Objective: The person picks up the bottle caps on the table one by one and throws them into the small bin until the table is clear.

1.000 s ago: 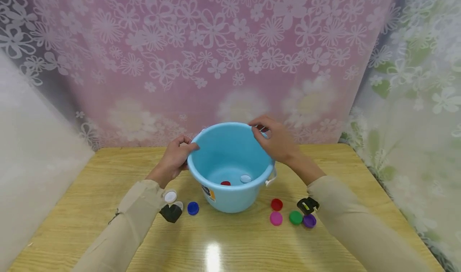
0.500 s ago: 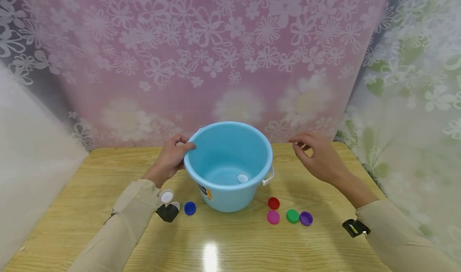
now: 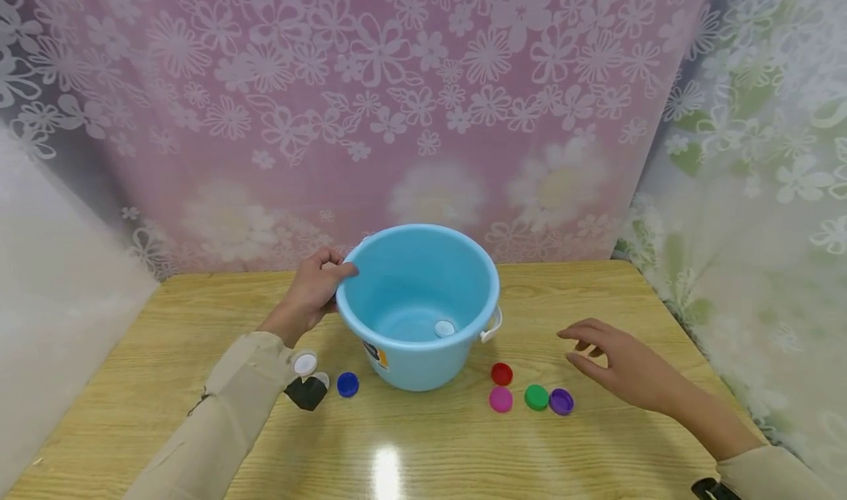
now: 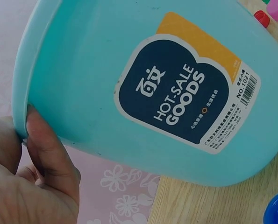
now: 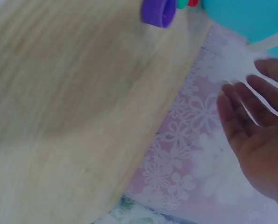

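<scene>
A light blue bucket point(image 3: 417, 368) stands upright on the table, a white cap point(image 3: 445, 329) lying on its floor. My left hand point(image 3: 309, 294) grips the bucket's left rim between thumb and fingers; in the left wrist view, the thumb and fingers pinch the rim beside a printed label point(image 4: 176, 88). Out to the right, my right hand point(image 3: 629, 368) hovers over the table with loosely bent fingers and nothing in them. Nearest to it are a purple cap point(image 3: 562, 401) and a green cap point(image 3: 537, 397). A red cap point(image 3: 501, 373) and a pink cap point(image 3: 501, 399) lie closer to the bucket.
Left of the bucket lie a blue cap point(image 3: 348, 384) and a white cap point(image 3: 305, 364), with another pale cap partly hidden by the black wrist camera point(image 3: 307, 393). The bucket's white handle point(image 3: 491, 325) hangs at its right. A floral curtain point(image 3: 423, 118) backs the wooden table point(image 3: 423, 441).
My right hand has left the bucket's far right rim and swung right and toward me. The left hand keeps its grip. A red cap seen inside the bucket earlier is now out of sight.
</scene>
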{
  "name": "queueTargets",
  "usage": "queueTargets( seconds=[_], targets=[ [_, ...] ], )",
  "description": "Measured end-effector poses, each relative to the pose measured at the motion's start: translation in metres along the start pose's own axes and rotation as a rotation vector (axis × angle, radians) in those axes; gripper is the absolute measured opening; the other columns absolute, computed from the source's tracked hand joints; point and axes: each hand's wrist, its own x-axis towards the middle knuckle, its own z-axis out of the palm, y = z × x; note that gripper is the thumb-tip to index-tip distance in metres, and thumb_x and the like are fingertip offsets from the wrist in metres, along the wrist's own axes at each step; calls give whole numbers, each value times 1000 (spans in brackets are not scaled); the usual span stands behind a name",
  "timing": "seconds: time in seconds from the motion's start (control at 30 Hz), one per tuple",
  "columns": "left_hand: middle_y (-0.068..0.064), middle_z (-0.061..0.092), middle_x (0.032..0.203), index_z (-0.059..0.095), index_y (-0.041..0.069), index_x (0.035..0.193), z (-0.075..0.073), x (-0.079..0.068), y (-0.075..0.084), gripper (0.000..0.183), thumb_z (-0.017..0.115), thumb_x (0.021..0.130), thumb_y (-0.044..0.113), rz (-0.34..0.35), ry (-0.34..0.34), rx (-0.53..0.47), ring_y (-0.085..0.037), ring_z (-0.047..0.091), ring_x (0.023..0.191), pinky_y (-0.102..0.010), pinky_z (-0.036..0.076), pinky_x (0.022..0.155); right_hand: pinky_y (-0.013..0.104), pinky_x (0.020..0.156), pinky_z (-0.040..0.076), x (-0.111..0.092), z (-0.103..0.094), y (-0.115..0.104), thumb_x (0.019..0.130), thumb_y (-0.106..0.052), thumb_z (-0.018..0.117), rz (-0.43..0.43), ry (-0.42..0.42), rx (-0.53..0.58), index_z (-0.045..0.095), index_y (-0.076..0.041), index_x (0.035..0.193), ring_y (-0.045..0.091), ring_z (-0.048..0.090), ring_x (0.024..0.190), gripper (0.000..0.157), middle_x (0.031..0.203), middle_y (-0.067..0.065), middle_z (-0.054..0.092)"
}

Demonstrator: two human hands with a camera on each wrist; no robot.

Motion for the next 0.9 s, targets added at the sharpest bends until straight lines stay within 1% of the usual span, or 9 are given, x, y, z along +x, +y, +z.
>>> queueTargets(
  seconds=[0.1,0.17,0.23,0.27,0.43,0.53,0.67,0.77,0.9],
  targets=[
    [-20,56,94,45,5,100,0,-1,1,17,58,93,13,-6,8,-9,-24,67,66,-28,53,49,31,70,53,-9,9,3,95,-36,58,45,-136,41,57,-8,127,20,61,96,43,125,8,53],
    [-20,56,95,45,5,100,0,-2,2,16,57,93,13,-8,10,-12,-24,67,67,-28,53,50,32,72,53,-14,15,5,94,-41,58,65,-199,65,56,-6,129,23,60,98,50,127,9,52],
    [-21,56,96,45,5,100,0,-3,3,16,57,93,13,-7,10,-15,-25,67,68,-29,53,50,32,73,53,-17,21,8,93,-43,59,70,-235,75,56,-5,128,23,60,98,52,127,9,51],
    [-21,56,96,45,5,100,1,-4,3,16,57,93,13,-6,10,-13,-25,67,68,-29,54,50,32,74,53,-18,23,9,92,-43,60,74,-242,78,56,-5,127,23,60,98,52,127,7,52],
    [-22,58,96,46,4,101,0,-4,4,16,57,93,13,-1,9,-11,-27,68,70,-30,54,51,32,73,53,-19,32,14,90,-42,63,30,-254,92,58,-3,124,21,61,96,51,124,9,53],
    [-22,58,96,46,5,101,-1,-3,3,17,58,93,13,0,6,-14,-28,69,71,-30,55,52,32,74,53,-19,36,15,90,-42,64,16,-264,114,59,-4,123,18,61,94,51,123,8,53],
    [-23,58,98,46,5,102,-2,-3,3,17,57,93,13,4,2,-17,-29,69,72,-30,55,52,31,74,53,-16,40,12,88,-39,67,-8,-263,106,60,-4,121,13,61,91,48,119,5,55],
    [-23,58,97,45,4,102,-1,-3,3,18,57,93,13,4,6,-16,-28,68,71,-30,54,51,28,73,53,-15,44,11,87,-36,69,-17,-246,75,62,-7,118,10,60,90,43,114,0,56],
    [-22,58,95,45,4,102,0,-3,2,18,57,93,13,3,8,-17,-27,68,69,-30,54,51,25,71,53,-16,50,14,87,-29,71,-26,-218,66,64,-12,111,8,59,88,30,107,-6,55]
  ],
)
